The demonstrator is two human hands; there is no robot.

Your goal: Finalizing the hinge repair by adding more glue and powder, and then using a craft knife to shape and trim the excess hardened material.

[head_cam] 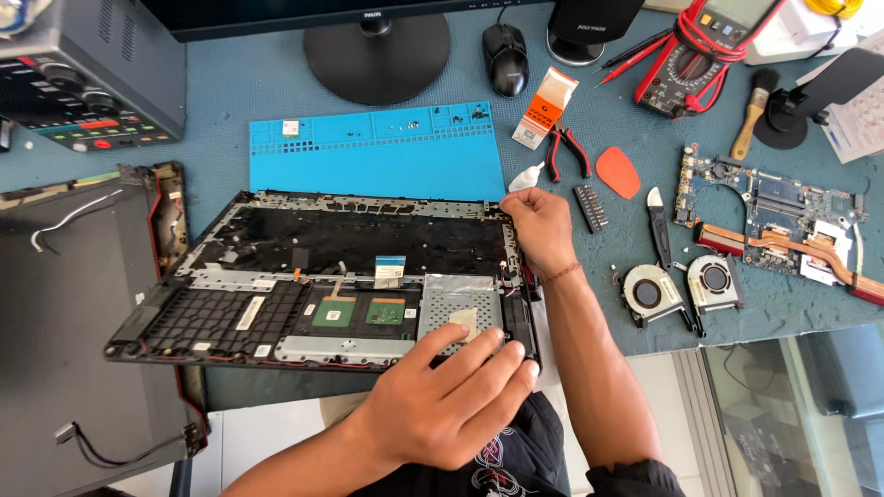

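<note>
Stripped laptop base (276,276) found lying open on blue-grey bench (230,83). Left hand (442,405) spread flat, steadying near right corner. Right hand (539,225) pinched closed at far right corner; contents not discernible. Fastener or hinge work judged underway; steady bracing needed next.

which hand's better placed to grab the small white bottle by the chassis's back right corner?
Right. The right hand sits at that corner, beside the white bottle; the left hand presses the laptop chassis front edge.
</note>
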